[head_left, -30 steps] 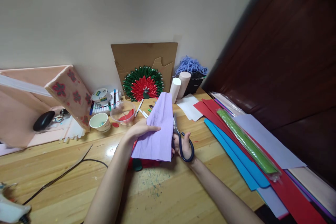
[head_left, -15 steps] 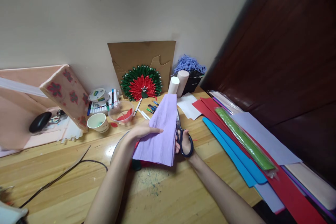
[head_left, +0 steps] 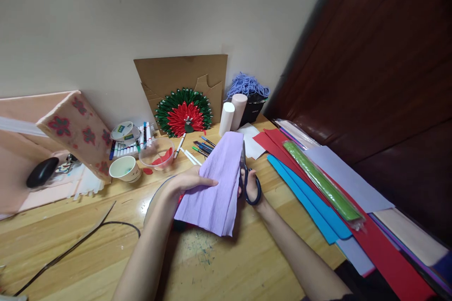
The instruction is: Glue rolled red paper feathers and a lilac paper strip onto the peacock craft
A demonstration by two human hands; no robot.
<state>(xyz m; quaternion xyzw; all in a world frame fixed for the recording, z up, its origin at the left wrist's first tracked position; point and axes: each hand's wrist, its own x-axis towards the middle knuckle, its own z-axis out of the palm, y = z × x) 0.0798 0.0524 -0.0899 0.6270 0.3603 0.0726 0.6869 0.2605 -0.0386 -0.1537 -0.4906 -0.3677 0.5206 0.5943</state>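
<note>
Purple paper | left hand: gripping it | right hand: gripping scissors at the paper's edge

Counted: one left hand, one right hand, one pair of scissors, one purple paper bundle. Also two pale cylinders, one paper cup, one clear bowl, one cardboard panel.
</note>
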